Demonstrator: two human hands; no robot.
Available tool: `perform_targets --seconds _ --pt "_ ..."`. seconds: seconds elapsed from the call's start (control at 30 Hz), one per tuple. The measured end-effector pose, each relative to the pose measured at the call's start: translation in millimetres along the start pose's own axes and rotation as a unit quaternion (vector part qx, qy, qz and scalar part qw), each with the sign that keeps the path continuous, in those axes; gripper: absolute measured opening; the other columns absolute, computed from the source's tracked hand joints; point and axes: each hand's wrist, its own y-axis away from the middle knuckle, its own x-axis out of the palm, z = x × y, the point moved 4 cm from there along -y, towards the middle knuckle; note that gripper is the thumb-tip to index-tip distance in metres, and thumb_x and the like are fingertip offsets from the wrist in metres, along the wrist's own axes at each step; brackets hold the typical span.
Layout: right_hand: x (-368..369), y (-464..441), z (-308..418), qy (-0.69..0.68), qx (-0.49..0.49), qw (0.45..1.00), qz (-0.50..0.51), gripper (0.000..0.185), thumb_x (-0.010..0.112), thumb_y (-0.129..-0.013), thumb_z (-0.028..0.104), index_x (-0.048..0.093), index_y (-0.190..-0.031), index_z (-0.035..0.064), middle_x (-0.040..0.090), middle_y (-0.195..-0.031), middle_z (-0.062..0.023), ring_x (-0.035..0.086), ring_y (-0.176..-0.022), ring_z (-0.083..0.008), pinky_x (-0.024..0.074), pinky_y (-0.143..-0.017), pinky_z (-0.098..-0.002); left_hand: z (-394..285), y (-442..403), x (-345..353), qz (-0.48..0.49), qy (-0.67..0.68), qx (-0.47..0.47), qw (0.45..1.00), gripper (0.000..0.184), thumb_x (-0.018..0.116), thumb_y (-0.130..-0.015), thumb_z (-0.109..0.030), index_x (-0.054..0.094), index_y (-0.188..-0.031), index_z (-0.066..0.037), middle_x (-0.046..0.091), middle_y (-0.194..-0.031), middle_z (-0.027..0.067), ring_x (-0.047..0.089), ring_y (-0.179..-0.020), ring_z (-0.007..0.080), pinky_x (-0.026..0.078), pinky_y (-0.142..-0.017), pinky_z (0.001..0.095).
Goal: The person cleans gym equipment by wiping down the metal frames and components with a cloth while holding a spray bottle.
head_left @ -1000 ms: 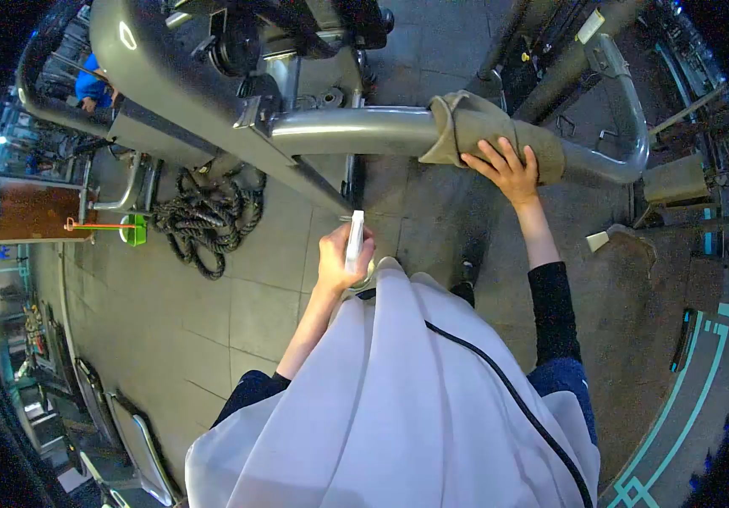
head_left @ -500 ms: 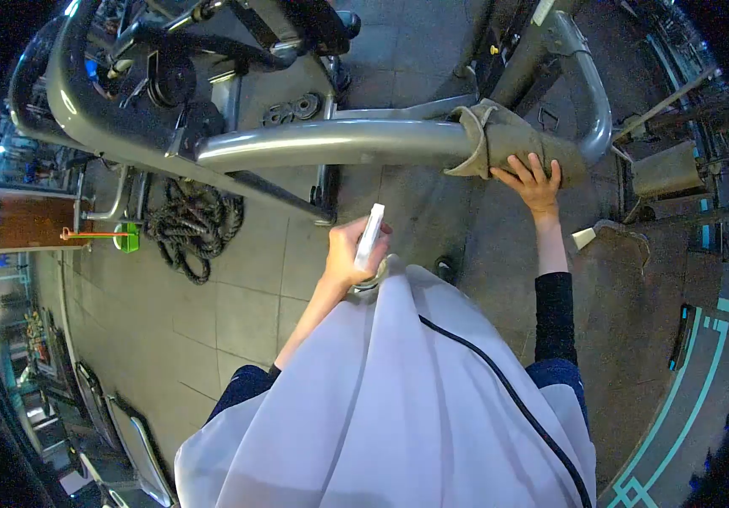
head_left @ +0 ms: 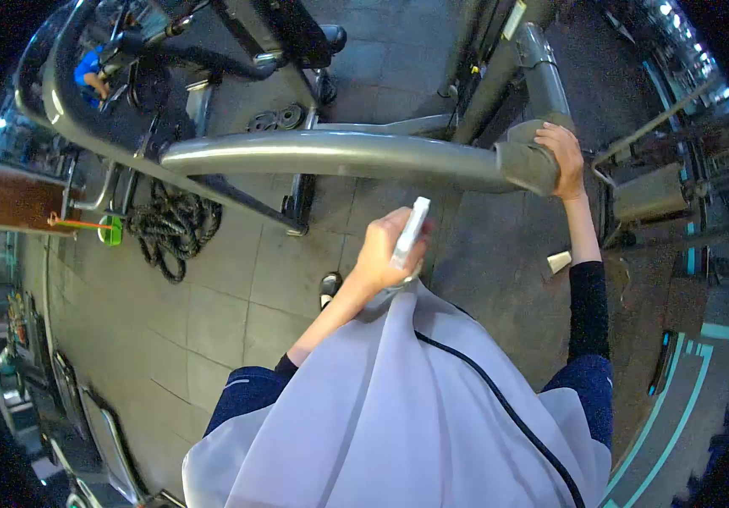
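My left hand [head_left: 385,254] is closed around what looks like a spray bottle [head_left: 413,227], its white head pointing up and forward. Most of the bottle is hidden by the fingers and the pale garment below. My right hand [head_left: 562,161] grips a grey-brown cloth [head_left: 527,167], pressing it on the corner bend of the machine's frame. The thick grey tube [head_left: 322,154] of this gym machine runs leftward from the cloth, in front of both hands.
Coiled battle rope [head_left: 170,222] lies on the floor at left, near a green container [head_left: 110,230]. Weight plates [head_left: 275,118] rest beyond the tube. A black shoe [head_left: 330,286] shows by my left forearm. At far left, another person in blue [head_left: 89,66] is partly visible.
My right hand has slid the cloth along to the tube's corner bend, its fingers now curled over it. My left hand with the spray bottle has shifted right.
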Motion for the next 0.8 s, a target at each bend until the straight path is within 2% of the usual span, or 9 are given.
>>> perform_targets --seconds 0.03,0.07,0.17,0.23,0.3,0.4,0.53,0.63,0.8 --pt "1 -1 -11 -0.024 0.013 1.000 -0.002 0.044 0.064 -0.071 0.040 0.061 -0.101 0.0077 0.062 -0.107 -0.0113 0.053 -0.113 -0.0300 0.0376 -0.097 -0.0430 -9 -4 7 -0.009 0.007 0.000 1.000 0.016 0.060 -0.071 -0.006 0.059 -0.085 0.001 0.061 -0.077 0.0146 0.061 -0.067 0.0263 0.048 -0.064 0.0335" --pt "2 -3 -23 -0.040 0.006 0.999 -0.004 0.052 0.051 -0.078 0.054 0.063 -0.095 0.0063 0.063 -0.104 -0.0132 0.054 -0.112 -0.0316 0.0373 -0.097 -0.0434 -12 -7 14 -0.009 0.013 -0.021 1.000 0.016 0.060 -0.071 -0.007 0.059 -0.086 0.000 0.060 -0.076 0.0158 0.060 -0.067 0.0287 0.047 -0.064 0.0350" --pt "2 -7 -44 -0.112 0.032 0.993 -0.014 0.064 0.038 -0.080 0.063 0.063 -0.092 0.0055 0.063 -0.105 -0.0137 0.054 -0.111 -0.0329 0.0369 -0.097 -0.0442 -20 -15 30 -0.029 0.006 -0.045 0.999 0.015 0.060 -0.072 -0.008 0.058 -0.085 0.000 0.059 -0.075 0.0171 0.060 -0.068 0.0317 0.047 -0.064 0.0362" --pt "4 -9 -48 -0.120 0.042 0.992 -0.013 0.067 0.035 -0.081 0.064 0.064 -0.089 0.0047 0.063 -0.103 -0.0137 0.054 -0.111 -0.0330 0.0368 -0.097 -0.0439 -20 -16 36 -0.051 0.006 -0.025 0.998 0.013 0.059 -0.072 -0.009 0.057 -0.082 -0.001 0.058 -0.072 0.0187 0.059 -0.067 0.0355 0.047 -0.062 0.0377" --pt "5 -8 -48 -0.115 0.043 0.992 -0.026 0.078 0.025 -0.085 0.069 0.064 -0.091 0.0022 0.064 -0.103 -0.0143 0.053 -0.113 -0.0319 0.0356 -0.097 -0.0411 -16 -15 45 -0.016 -0.043 -0.046 0.998 0.011 0.059 -0.071 -0.010 0.056 -0.078 -0.002 0.057 -0.069 0.0196 0.057 -0.065 0.0381 0.046 -0.060 0.0401" --pt "7 -7 -47 -0.114 0.029 0.992 -0.044 0.077 0.025 -0.086 0.067 0.065 -0.090 0.0023 0.065 -0.101 -0.0141 0.053 -0.113 -0.0319 0.0357 -0.097 -0.0412 -17 -10 53 -0.030 -0.065 -0.051 0.996 0.014 0.060 -0.068 -0.012 0.051 -0.069 -0.001 0.057 -0.067 0.0210 0.056 -0.065 0.0420 0.045 -0.059 0.0439" --pt "10 -6 -50 -0.127 0.030 0.989 -0.065 0.074 0.026 -0.087 0.065 0.066 -0.089 0.0017 0.065 -0.100 -0.0139 0.053 -0.112 -0.0317 0.0359 -0.097 -0.0412 -22 -6 67 -0.023 -0.049 -0.058 0.997 0.016 0.061 -0.068 -0.013 0.051 -0.070 -0.001 0.056 -0.067 0.0208 0.055 -0.066 0.0426 0.045 -0.059 0.0449" --pt "10 -5 -49 -0.143 0.024 0.987 -0.072 0.065 0.034 -0.086 0.060 0.066 -0.090 0.0033 0.065 -0.101 -0.0123 0.054 -0.111 -0.0319 0.0365 -0.097 -0.0419 -22 -1 81 -0.035 -0.059 -0.010 0.998 0.012 0.059 -0.069 -0.011 0.053 -0.073 -0.001 0.055 -0.066 0.0192 0.055 -0.062 0.0394 0.044 -0.057 0.0426" --pt "13 -4 -52 -0.174 0.070 0.979 -0.080 0.062 0.031 -0.091 0.054 0.066 -0.092 0.0035 0.065 -0.102 -0.0106 0.052 -0.113 -0.0295 0.0353 -0.098 -0.0409 -12 4 83 0.002 -0.069 -0.075 0.995 0.013 0.060 -0.071 -0.013 0.055 -0.074 -0.001 0.056 -0.070 0.0200 0.056 -0.064 0.0393 0.045 -0.059 0.0423"
